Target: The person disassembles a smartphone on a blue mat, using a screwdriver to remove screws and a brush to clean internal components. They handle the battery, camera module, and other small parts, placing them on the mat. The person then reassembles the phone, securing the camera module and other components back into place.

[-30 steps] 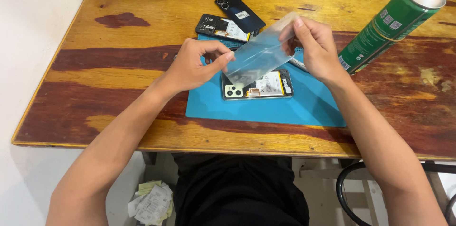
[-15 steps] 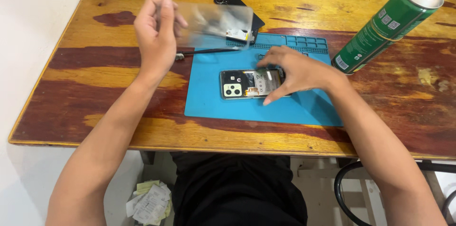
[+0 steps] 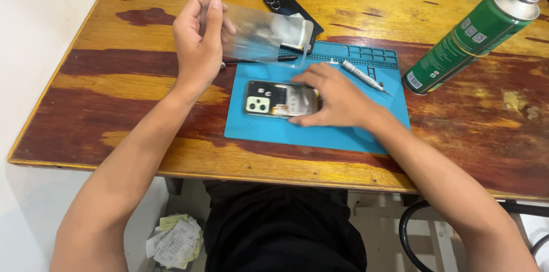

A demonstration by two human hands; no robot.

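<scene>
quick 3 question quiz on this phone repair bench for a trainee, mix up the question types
1. True or false: the left hand holds a clear plastic film up above the table.
2. Which thing does the right hand rest on? A) the green spray can B) the opened phone on the blue mat C) the dark back cover
3. Fill in: the slim metal tool lies on the ___ mat, beside the right hand.

Key: 1 true; 2 B; 3 blue
</scene>
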